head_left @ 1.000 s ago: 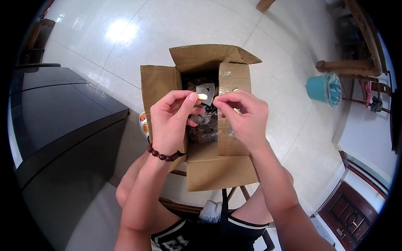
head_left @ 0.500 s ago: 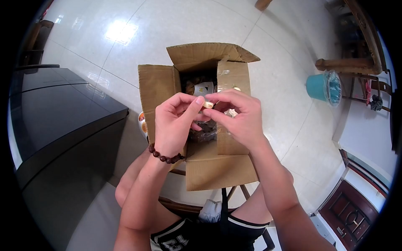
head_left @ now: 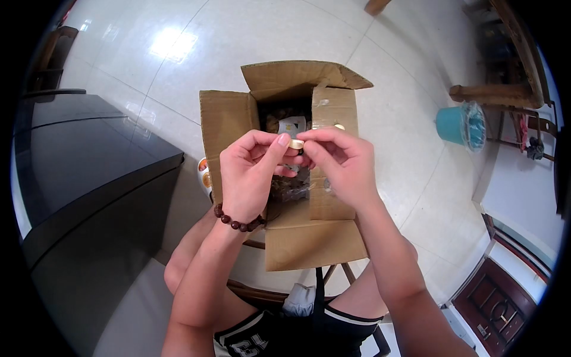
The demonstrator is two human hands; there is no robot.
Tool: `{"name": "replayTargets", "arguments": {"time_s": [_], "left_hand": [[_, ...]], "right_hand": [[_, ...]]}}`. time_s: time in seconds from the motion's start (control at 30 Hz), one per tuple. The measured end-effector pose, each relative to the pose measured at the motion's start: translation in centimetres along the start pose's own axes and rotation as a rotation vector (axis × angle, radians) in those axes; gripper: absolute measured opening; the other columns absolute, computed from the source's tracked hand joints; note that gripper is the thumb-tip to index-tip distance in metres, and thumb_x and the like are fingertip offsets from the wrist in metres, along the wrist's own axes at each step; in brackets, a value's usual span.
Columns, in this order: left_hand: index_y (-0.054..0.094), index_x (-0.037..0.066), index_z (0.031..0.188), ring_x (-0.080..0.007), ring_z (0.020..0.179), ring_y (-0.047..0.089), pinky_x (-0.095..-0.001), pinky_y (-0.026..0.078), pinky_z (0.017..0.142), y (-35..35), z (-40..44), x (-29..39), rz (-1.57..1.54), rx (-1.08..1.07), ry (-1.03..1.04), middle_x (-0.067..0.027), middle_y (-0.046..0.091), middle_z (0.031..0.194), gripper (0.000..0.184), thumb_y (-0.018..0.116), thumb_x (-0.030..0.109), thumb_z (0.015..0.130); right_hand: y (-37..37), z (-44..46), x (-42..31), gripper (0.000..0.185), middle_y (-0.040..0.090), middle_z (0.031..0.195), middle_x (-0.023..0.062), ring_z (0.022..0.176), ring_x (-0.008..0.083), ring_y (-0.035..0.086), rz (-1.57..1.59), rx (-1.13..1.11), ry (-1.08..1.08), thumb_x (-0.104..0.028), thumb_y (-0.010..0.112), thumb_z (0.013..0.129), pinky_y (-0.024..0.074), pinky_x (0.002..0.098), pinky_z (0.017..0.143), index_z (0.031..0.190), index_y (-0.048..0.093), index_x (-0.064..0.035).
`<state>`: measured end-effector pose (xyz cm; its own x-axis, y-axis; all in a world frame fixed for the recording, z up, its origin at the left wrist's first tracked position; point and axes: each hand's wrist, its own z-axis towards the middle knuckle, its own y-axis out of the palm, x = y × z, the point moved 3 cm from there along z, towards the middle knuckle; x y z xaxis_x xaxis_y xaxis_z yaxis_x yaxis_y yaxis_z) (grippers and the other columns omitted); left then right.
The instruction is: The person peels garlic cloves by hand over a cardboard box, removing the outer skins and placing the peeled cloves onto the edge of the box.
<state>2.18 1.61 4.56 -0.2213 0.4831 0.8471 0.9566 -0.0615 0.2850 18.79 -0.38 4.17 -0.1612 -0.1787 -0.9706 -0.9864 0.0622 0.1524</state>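
Note:
Over the cardboard box (head_left: 315, 247), both hands meet at a small pale cream, nut-like piece (head_left: 296, 144); its exact kind is too small to tell. My left hand (head_left: 247, 175), with a dark bead bracelet (head_left: 235, 225) at the wrist, pinches it between thumb and forefinger. From the other side, my right hand (head_left: 348, 163) has its thumb and fingertips closed on the piece's right end. Something small and dark shows just beneath it. Inside the box lie a white packet with a printed mark (head_left: 291, 124) and brown contents, partly hidden by the hands.
Another small pale piece (head_left: 339, 127) lies on the right flap. A dark cabinet (head_left: 101, 154) stands at left, and a teal bin (head_left: 450, 125) with a clear liner at right. Wooden furniture (head_left: 493, 94) is at upper right. A white and orange object (head_left: 205, 174) shows beside the box.
The pale piece has turned, now showing a smoother side. My right thumb has moved up closer to the forefinger. The view has shifted slightly.

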Motion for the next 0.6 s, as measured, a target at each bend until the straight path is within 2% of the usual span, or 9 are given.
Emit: {"name": "replayTargets", "arguments": {"time_s": [0.03, 0.17, 0.23, 0.37, 0.43, 0.6], "left_hand": [[0.067, -0.004, 0.101, -0.0144, 0.084, 0.073, -0.0272, 0.061, 0.069, 0.1, 0.0, 0.0, -0.020, 0.004, -0.001, -0.0114, 0.076, 0.095, 0.015, 0.066, 0.012, 0.102], [0.067, -0.005, 0.100, -0.0150, 0.085, 0.074, -0.0277, 0.062, 0.070, 0.5, -0.3, -0.1, 0.053, -0.002, 0.068, -0.0121, 0.076, 0.094, 0.015, 0.066, 0.010, 0.101], [0.066, -0.006, 0.100, -0.0156, 0.084, 0.074, -0.0280, 0.062, 0.070, 0.6, -0.4, 0.1, 0.076, -0.016, 0.150, -0.0130, 0.075, 0.094, 0.013, 0.066, 0.008, 0.101], [0.066, -0.006, 0.099, -0.0160, 0.083, 0.075, -0.0276, 0.062, 0.070, 0.8, -0.6, -0.1, 0.071, -0.007, 0.171, -0.0140, 0.075, 0.094, 0.013, 0.066, 0.007, 0.101], [0.066, -0.006, 0.100, -0.0158, 0.083, 0.075, -0.0272, 0.062, 0.070, 0.7, -0.5, -0.2, 0.080, 0.005, 0.190, -0.0143, 0.076, 0.095, 0.013, 0.066, 0.008, 0.101], [0.066, -0.005, 0.100, -0.0153, 0.083, 0.074, -0.0269, 0.062, 0.068, 0.6, -0.4, 0.4, 0.066, 0.039, 0.187, -0.0143, 0.076, 0.095, 0.013, 0.066, 0.007, 0.101]], "right_hand": [[0.2, -0.1, -0.4, 0.010, 0.072, 0.085, 0.0055, 0.073, 0.0108, 0.068, -0.098, 0.016, -0.121, -0.004, 0.074, 0.092, 0.0551, 0.0243, 0.066, 0.100, 0.073, 0.0014], [0.2, -0.1, -0.5, 0.008, 0.072, 0.086, 0.0061, 0.075, 0.0110, 0.069, -0.291, 0.053, -0.186, -0.003, 0.075, 0.092, 0.0550, 0.0246, 0.067, 0.097, 0.074, 0.0022], [0.0, -0.1, 0.6, 0.004, 0.073, 0.087, 0.0065, 0.077, 0.0113, 0.070, -0.057, 0.066, -0.134, -0.001, 0.074, 0.092, 0.0559, 0.0250, 0.067, 0.095, 0.074, 0.0022], [-0.4, -0.4, -0.2, 0.005, 0.073, 0.088, 0.0070, 0.078, 0.0117, 0.071, -0.121, 0.028, -0.121, 0.000, 0.071, 0.093, 0.0578, 0.0258, 0.069, 0.098, 0.074, 0.0027], [-0.1, -0.5, -0.2, 0.013, 0.072, 0.094, 0.0081, 0.079, 0.0115, 0.068, -0.091, 0.013, -0.037, 0.003, 0.065, 0.097, 0.0562, 0.0254, 0.071, 0.108, 0.072, 0.0046], [0.4, -0.4, -0.5, 0.009, 0.072, 0.091, 0.0074, 0.079, 0.0115, 0.071, 0.024, 0.041, -0.024, 0.001, 0.069, 0.095, 0.0595, 0.0258, 0.071, 0.103, 0.073, 0.0025]]}}
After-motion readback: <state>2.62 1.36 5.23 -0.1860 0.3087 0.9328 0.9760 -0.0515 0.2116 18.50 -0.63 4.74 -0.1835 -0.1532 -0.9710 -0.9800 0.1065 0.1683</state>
